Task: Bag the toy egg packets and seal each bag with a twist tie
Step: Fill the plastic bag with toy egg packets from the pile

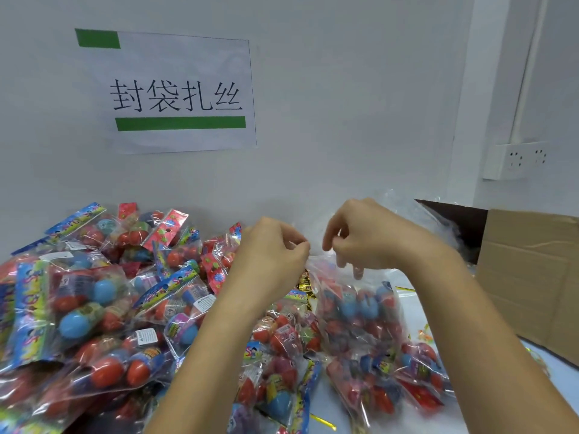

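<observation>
Above crinkly packet pile (94, 308), left hand (272, 245), right hand (360, 236): pinch grip on clear bag (354, 311) neck.

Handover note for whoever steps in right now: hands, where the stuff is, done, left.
Left hand and right hand: both pinch the gathered neck of the clear bag, already filled with packets, standing on the table.
Twist tie at the neck: cannot tell if one is on.
Loose packets: big pile to the left, unbagged.
Gold twist ties: behind the bag.
Cardboard box: right.
Left: seal this bag, then bag the pile.
</observation>
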Available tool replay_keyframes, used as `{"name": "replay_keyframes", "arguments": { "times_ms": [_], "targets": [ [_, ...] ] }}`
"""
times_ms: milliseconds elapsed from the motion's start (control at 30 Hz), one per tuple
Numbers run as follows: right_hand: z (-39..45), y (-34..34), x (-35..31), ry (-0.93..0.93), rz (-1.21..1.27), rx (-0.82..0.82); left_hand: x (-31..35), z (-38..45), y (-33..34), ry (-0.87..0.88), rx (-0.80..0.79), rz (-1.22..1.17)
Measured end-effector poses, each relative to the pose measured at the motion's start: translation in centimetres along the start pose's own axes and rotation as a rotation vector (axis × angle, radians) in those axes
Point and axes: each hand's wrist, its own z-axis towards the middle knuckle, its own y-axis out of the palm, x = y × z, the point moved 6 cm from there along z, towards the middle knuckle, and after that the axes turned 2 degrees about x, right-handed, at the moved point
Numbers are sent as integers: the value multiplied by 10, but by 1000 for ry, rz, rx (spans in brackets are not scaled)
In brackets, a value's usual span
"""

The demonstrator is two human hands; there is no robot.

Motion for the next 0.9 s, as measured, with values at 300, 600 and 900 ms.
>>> {"name": "replay_keyframes", "arguments": {
  "times_ms": [300, 600, 900],
  "targets": [
    [-6, 20, -4, 82, -170, -184, 0, 2, 1, 2, -12, 8],
    [-2, 41, 3, 161, -283, -290, 1, 1, 1, -5, -19, 47],
    [4, 29, 19, 276, -319, -88, 2, 1, 3, 10, -17, 76]
  ]
}}
